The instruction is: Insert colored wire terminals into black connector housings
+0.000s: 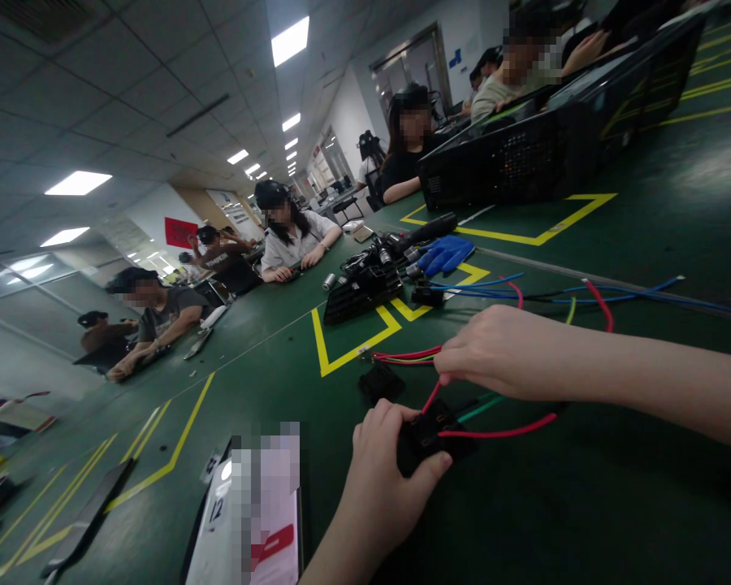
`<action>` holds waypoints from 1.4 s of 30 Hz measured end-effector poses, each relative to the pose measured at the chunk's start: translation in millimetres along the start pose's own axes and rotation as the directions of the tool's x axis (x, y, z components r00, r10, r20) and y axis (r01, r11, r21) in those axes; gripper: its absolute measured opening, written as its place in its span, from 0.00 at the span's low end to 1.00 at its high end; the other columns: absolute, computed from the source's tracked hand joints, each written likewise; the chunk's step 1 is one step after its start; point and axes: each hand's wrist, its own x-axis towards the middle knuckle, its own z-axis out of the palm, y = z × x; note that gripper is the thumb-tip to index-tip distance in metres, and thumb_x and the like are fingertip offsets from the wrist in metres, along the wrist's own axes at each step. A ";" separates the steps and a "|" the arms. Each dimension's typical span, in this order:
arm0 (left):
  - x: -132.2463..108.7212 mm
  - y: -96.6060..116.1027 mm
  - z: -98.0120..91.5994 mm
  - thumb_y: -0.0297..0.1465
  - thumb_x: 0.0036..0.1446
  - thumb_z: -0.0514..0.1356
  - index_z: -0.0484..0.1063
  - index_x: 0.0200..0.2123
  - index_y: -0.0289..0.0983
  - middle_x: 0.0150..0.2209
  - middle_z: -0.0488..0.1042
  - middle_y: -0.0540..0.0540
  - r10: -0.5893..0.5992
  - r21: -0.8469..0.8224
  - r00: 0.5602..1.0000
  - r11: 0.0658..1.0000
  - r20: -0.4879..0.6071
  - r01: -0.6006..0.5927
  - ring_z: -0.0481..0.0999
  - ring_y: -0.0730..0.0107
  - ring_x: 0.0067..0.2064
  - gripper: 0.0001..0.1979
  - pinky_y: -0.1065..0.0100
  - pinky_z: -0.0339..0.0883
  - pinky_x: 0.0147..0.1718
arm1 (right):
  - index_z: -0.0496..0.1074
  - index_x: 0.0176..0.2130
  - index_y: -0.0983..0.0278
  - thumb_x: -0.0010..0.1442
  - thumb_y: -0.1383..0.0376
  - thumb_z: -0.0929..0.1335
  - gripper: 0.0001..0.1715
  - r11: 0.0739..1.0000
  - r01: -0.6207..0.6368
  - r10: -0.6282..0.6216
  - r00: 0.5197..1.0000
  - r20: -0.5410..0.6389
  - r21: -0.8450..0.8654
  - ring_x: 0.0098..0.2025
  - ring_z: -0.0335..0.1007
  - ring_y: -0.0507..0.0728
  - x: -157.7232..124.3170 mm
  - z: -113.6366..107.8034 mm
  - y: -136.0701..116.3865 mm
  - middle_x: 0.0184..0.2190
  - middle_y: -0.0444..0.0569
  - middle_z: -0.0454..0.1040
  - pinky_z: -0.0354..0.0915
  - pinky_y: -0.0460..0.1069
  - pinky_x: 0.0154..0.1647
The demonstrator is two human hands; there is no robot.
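Note:
My left hand [383, 471] grips a small black plastic electrical block [435, 422] low over the green table, thumb on its near side and fingers on its far side. A red wire [499, 432] and a green wire [484, 408] come out of the block. Above it, my right hand [481, 353] is closed in a pinch on another red wire [430, 396] whose lower end meets the block. A bundle of red and yellow-green wires [405, 355] runs behind my right fingers. Just beyond my left fingertips lies a second black piece [381, 382].
Black tools [365, 284] and a blue glove [444, 256] lie ahead, with long blue wires [615, 292] to the right. A black computer case [524, 154] stands at back right, and a tablet-like panel [280, 504] at near left. Several people sit across the table.

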 end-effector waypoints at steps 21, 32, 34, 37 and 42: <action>-1.4 -0.8 1.7 0.32 0.57 0.66 0.72 0.46 0.40 0.47 0.72 0.44 -0.016 -0.026 1.000 1.000 -0.002 0.016 0.70 0.52 0.50 0.13 0.54 0.61 0.51 | 0.80 0.38 0.60 0.65 0.67 0.65 0.13 0.995 -0.102 0.093 0.951 0.294 0.016 0.33 0.76 0.58 1.9 8.9 7.2 0.32 0.48 0.82 0.59 0.51 0.32; -0.7 -0.8 2.3 0.31 0.57 0.66 0.71 0.44 0.39 0.45 0.71 0.45 0.003 -0.011 1.000 1.000 -0.022 -0.003 0.70 0.53 0.48 0.12 0.53 0.61 0.49 | 0.74 0.34 0.61 0.56 0.76 0.66 0.11 0.973 0.096 -0.139 0.970 -0.200 -0.210 0.28 0.73 0.56 -6.2 10.4 -3.7 0.29 0.45 0.79 0.58 0.51 0.28; -0.5 -1.0 2.4 0.31 0.57 0.66 0.72 0.44 0.39 0.45 0.71 0.45 0.002 -0.013 1.000 1.000 -0.023 -0.002 0.70 0.53 0.48 0.12 0.54 0.61 0.49 | 0.76 0.34 0.61 0.56 0.76 0.68 0.11 0.985 0.022 -0.040 0.994 -0.103 -0.172 0.30 0.75 0.57 -4.7 11.1 -3.0 0.30 0.45 0.80 0.57 0.51 0.29; -0.9 -1.9 3.0 0.31 0.57 0.66 0.72 0.45 0.40 0.46 0.72 0.45 0.004 -0.022 1.000 1.000 -0.028 -0.005 0.70 0.53 0.49 0.13 0.54 0.62 0.49 | 0.79 0.36 0.60 0.58 0.75 0.68 0.12 0.983 -0.131 0.146 0.983 0.113 -0.132 0.32 0.77 0.58 -0.7 10.0 -5.1 0.30 0.48 0.81 0.57 0.51 0.29; -2.0 -3.1 3.7 0.32 0.58 0.66 0.72 0.46 0.40 0.46 0.72 0.45 0.010 -0.030 0.999 0.999 -0.038 -0.011 0.70 0.53 0.50 0.13 0.53 0.62 0.50 | 0.81 0.35 0.58 0.63 0.68 0.68 0.11 0.972 -0.219 0.236 0.917 0.322 -0.088 0.32 0.78 0.58 5.4 10.0 -6.9 0.29 0.47 0.81 0.57 0.50 0.26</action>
